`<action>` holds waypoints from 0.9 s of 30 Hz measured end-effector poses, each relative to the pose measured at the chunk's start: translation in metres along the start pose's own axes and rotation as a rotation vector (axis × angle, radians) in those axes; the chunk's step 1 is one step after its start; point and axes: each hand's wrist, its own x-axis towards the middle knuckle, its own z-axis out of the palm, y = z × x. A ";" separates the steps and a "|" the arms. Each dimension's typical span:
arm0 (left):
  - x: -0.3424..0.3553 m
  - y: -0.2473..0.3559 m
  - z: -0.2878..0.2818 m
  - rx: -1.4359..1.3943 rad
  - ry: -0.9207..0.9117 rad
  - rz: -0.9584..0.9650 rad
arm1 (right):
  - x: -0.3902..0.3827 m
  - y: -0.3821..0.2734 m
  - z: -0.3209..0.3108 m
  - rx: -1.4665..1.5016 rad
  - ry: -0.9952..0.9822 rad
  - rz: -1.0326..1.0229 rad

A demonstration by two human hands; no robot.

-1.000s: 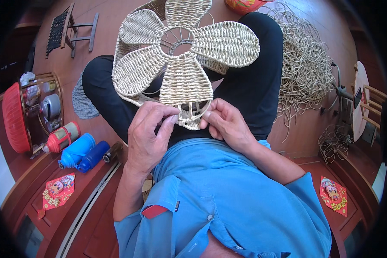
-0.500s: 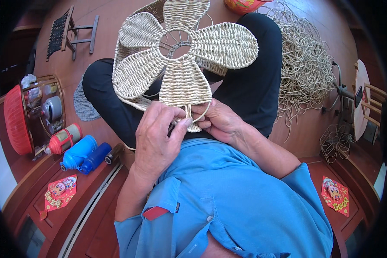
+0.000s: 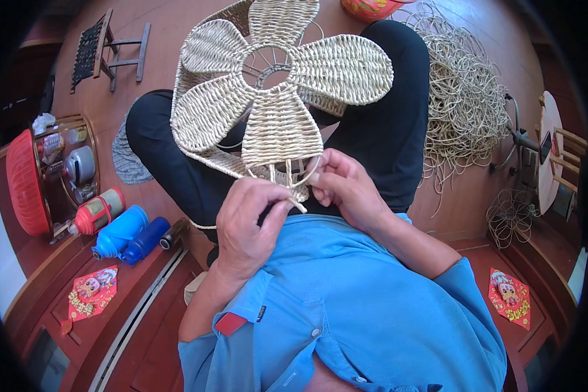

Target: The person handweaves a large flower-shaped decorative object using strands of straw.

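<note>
Left hand [image 3: 249, 214] pinched pale cord [image 3: 298, 206]; right hand [image 3: 348, 188] clasped pale flower-shaped wickerwork [image 3: 282, 130]; a blue cloth pocket [image 3: 250, 295] held a flat red item [image 3: 230, 324].

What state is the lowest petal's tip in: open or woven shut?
Open: the lowest petal has bare ribs at its tip, with visible gaps between them.

Soft, fairly bright light fell over the middle of the frame, where the woven petals [image 3: 343, 68] showed crisp texture. The black trousers [image 3: 395, 124] swallowed most detail. A pale sheen lay on the floor [image 3: 166, 39], upper left. Dark vignetting ringed the fisheye circle, and edges bowed near its rim.
</note>
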 end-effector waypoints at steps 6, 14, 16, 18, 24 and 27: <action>-0.009 -0.020 0.008 0.210 0.089 0.516 | -0.028 -0.010 0.013 -0.818 -0.009 -0.559; -0.008 -0.015 0.003 0.183 0.077 0.545 | -0.014 -0.013 0.021 -0.991 -0.150 -0.712; -0.004 -0.017 -0.004 0.152 0.072 0.509 | -0.015 -0.010 0.018 -0.949 -0.140 -0.714; 0.000 -0.019 -0.011 0.135 0.177 0.270 | -0.016 -0.010 0.016 -0.907 -0.131 -0.712; 0.002 -0.027 -0.017 0.143 0.132 0.123 | -0.020 -0.013 0.015 -0.848 -0.132 -0.627; 0.004 -0.027 -0.019 0.122 0.110 0.100 | -0.020 -0.007 0.010 -0.792 -0.110 -0.615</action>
